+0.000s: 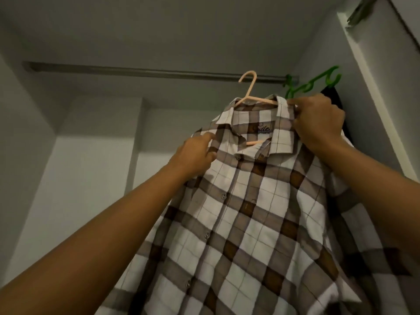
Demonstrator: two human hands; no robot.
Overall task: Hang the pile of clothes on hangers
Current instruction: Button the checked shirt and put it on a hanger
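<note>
The plaid shirt [250, 212] already sits on the peach hanger [248, 87], with the left grip [195, 153] and right grip [318, 119] clamped on its shoulders; hooking it over the closet rod [136, 70] just above them seems still to do.

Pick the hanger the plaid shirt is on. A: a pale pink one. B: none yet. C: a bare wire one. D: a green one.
A: the pale pink hanger sticks its hook up out of the collar of the plaid shirt, and its lower bar shows through the open neck; the green hangers sit apart at the right end of the rod.
</note>
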